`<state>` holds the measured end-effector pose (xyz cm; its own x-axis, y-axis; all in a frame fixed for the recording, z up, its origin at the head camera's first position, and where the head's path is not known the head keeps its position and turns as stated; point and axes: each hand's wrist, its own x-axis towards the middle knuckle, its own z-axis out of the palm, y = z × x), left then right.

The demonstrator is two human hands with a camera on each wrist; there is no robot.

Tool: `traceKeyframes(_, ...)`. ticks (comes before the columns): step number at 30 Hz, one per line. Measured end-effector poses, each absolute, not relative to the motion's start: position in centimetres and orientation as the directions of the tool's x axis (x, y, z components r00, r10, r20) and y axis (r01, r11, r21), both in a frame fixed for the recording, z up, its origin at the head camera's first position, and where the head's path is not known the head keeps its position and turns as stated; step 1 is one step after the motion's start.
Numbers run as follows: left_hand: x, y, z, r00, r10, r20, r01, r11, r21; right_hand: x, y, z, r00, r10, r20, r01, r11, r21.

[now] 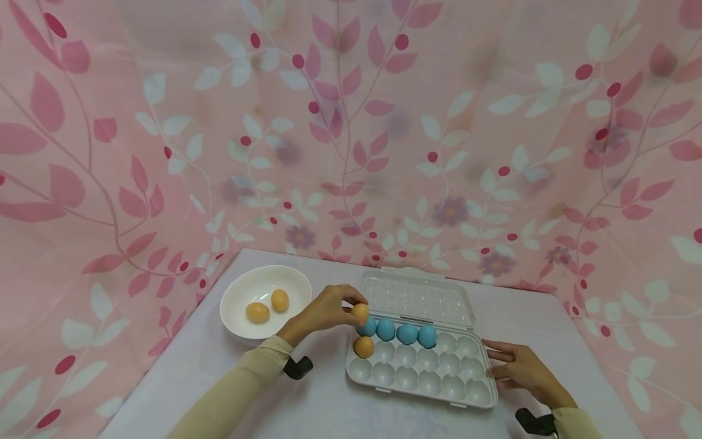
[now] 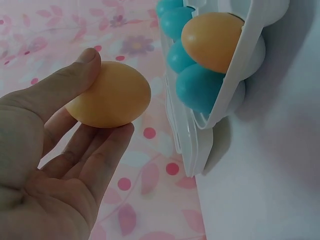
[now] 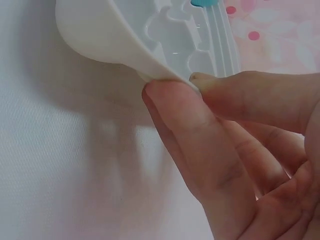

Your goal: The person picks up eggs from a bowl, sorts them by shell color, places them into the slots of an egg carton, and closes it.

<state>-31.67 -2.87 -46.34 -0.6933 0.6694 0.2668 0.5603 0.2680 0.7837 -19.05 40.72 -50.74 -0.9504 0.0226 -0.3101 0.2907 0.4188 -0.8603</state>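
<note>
Between thumb and fingertips, my left hand pinches an orange egg near the left end of a white egg carton. In the head view that egg overlaps the leftmost of several blue eggs, which fill part of the carton's back row. One orange egg sits in the left cup of the middle row. At the carton's right end, my right hand grips the rim with thumb above and fingers below. Bare cups show across the rest of the carton.
A white bowl with two orange eggs stands to the left of the carton. The carton's lid lies opened out toward the back. A pink floral cloth hangs behind and beside the white table.
</note>
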Motion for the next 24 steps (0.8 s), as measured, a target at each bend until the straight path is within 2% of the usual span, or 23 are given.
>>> traceKeyframes(6,-31.3,-1.6,-47.0,-0.683,0.685,0.255,0.564,0.272,0.780,-19.2,40.6,-50.8,-0.948,0.058,-0.313,0.308,0.420,-0.854)
traceKeyframes(20,-30.7,-0.8,-47.8,-0.663,0.710,0.236,0.580,0.288,0.762,-18.8,40.2,-50.4,-0.954,0.049,-0.297,0.288,0.432,-0.855)
traceKeyframes(24,-30.5,-0.8,-47.9,-0.659,0.711,0.245,0.584,0.279,0.762,-18.8,39.9,-50.2,-0.954,0.103,-0.282,0.298,0.450,-0.842)
